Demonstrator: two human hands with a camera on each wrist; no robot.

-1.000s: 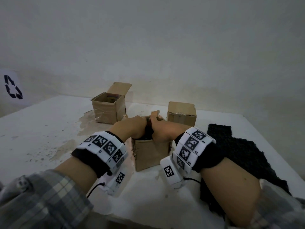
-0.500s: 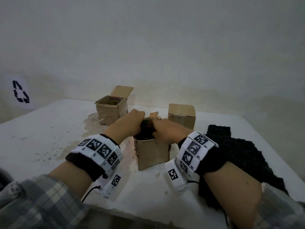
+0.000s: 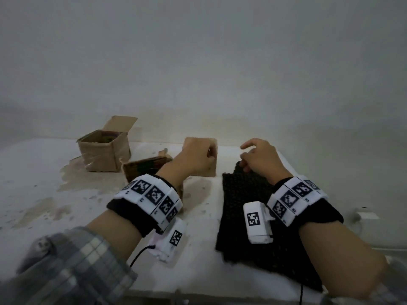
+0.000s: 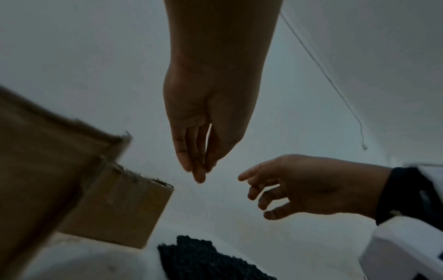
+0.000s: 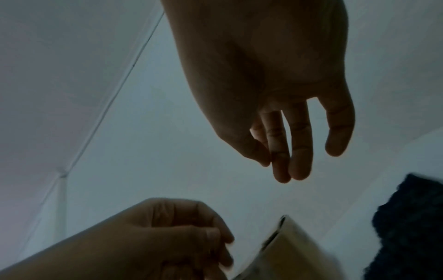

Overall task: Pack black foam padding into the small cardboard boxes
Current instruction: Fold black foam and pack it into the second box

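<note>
White counter (image 3: 44, 194): a stained surface set against a plain pale wall, and it carried everything else.
Black foam padding (image 3: 246, 194): a dark, knobbly sheet lay flat on the counter's right side and reached the near edge; none of it was visible inside a box.
Open box (image 3: 103, 155): small, cardboard, far left, one flap standing up; something colourful showed inside, too small to identify.
Near box (image 3: 143, 168): small, cardboard, at the centre, its top open with a dark, multicoloured inside showing, partly hidden behind the left wrist.
Closed box (image 3: 212, 159): small, cardboard, behind the left hand, just left of the foam's far corner.
Right hand (image 3: 259, 159): it hovered over the far end of the foam, its grip released, fingers loosely spread and pointing down; whether the fingertips touched the foam could not be told.
Left hand (image 3: 196, 155): it was held above the counter in front of the closed box, its grip loosely curled with fingertips bunched together, grasping nothing.
Wrists: each wore a black band with white blocks printed with square black-and-white markers.
</note>
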